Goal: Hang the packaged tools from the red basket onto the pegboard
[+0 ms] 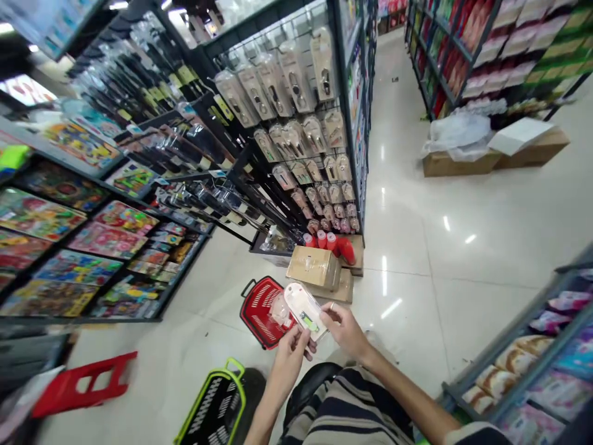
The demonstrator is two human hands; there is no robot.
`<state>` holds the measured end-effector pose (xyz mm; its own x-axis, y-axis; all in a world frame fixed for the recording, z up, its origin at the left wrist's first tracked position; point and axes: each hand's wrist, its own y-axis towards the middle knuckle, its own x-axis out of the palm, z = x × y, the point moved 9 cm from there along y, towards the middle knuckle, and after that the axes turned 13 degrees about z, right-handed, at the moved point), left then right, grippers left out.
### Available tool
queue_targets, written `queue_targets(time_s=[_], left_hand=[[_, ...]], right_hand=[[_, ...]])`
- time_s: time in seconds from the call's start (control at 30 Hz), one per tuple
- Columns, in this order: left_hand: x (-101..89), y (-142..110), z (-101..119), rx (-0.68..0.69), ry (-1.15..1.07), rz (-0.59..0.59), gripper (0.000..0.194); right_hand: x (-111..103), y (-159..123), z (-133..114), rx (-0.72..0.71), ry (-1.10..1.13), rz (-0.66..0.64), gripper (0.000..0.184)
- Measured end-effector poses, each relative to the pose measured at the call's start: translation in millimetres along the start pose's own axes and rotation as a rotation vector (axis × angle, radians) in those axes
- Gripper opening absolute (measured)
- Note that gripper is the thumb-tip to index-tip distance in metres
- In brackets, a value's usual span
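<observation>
Pinched by my left hand (290,349) and right hand (346,329), the pale, round-topped pack (299,299) showed me a bright green clipper (308,321) toward its near end

glossy pale floor tiles (407,247), matt brown cardboard boxes (309,266), red plastic basket (260,312)

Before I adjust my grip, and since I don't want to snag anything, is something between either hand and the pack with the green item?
Nothing visible: the left hand and right hand both hold the pack directly. The red basket shows beyond it, not between.
</observation>
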<state>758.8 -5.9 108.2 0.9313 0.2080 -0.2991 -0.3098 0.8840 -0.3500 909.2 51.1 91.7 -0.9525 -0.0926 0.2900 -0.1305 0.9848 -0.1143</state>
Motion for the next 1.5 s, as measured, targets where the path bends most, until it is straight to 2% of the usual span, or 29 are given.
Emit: queue_targets(time_s=[0.13,0.33,0.47,0.6,0.7,0.9,1.0,1.07,1.2,1.33,1.4,1.5], left_hand=[[-17.5,-1.5,4.5,-0.017,0.116,0.035,0.051],[-35.3,5.4,4.0,-0.051,0.294,0.046,0.048],[-33.4,18.7,2.8,-0.054,0.361,-0.035,0.044],[-39.7,40.0,-5.5,-0.013,0.408,-0.165,0.044],[-60.1,59.1,-19.8,0.0,0.376,-0.24,0.044],[-120.6,95.5,-43.0,0.033,0.188,-0.324,0.04],[-137.1,101.1,-53.0,0.033,0.029,-0.361,0.035],[-142.4,98.1,-62.7,0.004,-0.084,-0.368,0.035],[-147.7,84.0,-84.9,-0.079,-0.29,-0.351,0.037],[-156.4,75.2,-94.7,-0.12,-0.408,-0.32,0.036],[-171.0,75.0,-95.2,-0.114,-0.428,-0.252,0.038],[-206.9,71.0,-103.3,-0.119,-0.384,-0.1,0.045]], right_hand=[[14.0,2.2,6.6,-0.019,0.101,-0.025,0.026],[21.9,0.8,16.9,-0.054,0.204,0.069,0.022],[17.0,1.3,31.0,-0.066,0.175,0.135,0.02],[23.6,4.7,51.9,-0.057,0.094,0.183,0.018],[44.2,4.2,62.7,-0.04,-0.004,0.236,0.02],[118.1,-22.5,72.3,0.09,-0.099,0.413,0.031],[146.8,-44.1,91.7,0.171,-0.121,0.495,0.037],[158.6,-56.2,106.9,0.214,-0.12,0.517,0.04],[169.2,-68.4,118.4,0.26,-0.197,0.482,0.04],[175.8,-60.1,103.8,0.243,-0.329,0.402,0.04],[185.0,-51.3,98.3,0.212,-0.358,0.358,0.04],[207.6,-41.2,105.7,0.195,-0.356,0.27,0.041]])
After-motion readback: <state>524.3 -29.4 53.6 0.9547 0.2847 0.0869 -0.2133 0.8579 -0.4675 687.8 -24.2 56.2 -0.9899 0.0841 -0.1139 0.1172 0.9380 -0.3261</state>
